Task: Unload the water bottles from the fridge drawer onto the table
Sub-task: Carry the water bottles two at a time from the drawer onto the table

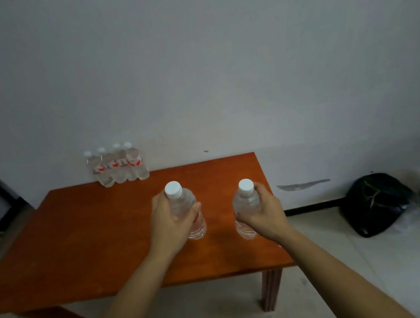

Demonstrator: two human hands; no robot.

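Head view: the left hand [169, 217] is wrapped round the left bottle [185, 201], fingers and thumb clamped on its upper body just under the white cap. The right hand [264, 212] grips the right bottle [244, 203] the same way, fingers curled round the shoulder. Both bottles are upright and apart from each other, over the middle and right of the table [82, 238]. Their bases are low against the top, but I cannot tell whether they touch the wood or hang just above it.

At the far edge, against the wall [219, 66], a row [119, 166] of four red-labelled bottles stands close together, well apart from the two in hand. A black bag [378, 202] lies on the floor to the right. The fridge drawer is not in view.

The likely next step is to set both bottles down and let go. Both grips are high, so a base that lands on a slant could tip once the fingers open. The right bottle is near the table's right edge, and a topple that way would probably send it to the floor. Bottles out of a fridge may be damp, so a loose grip could let one slide. If they are carried far to join the row, a careless nudge could knock its bottles over.
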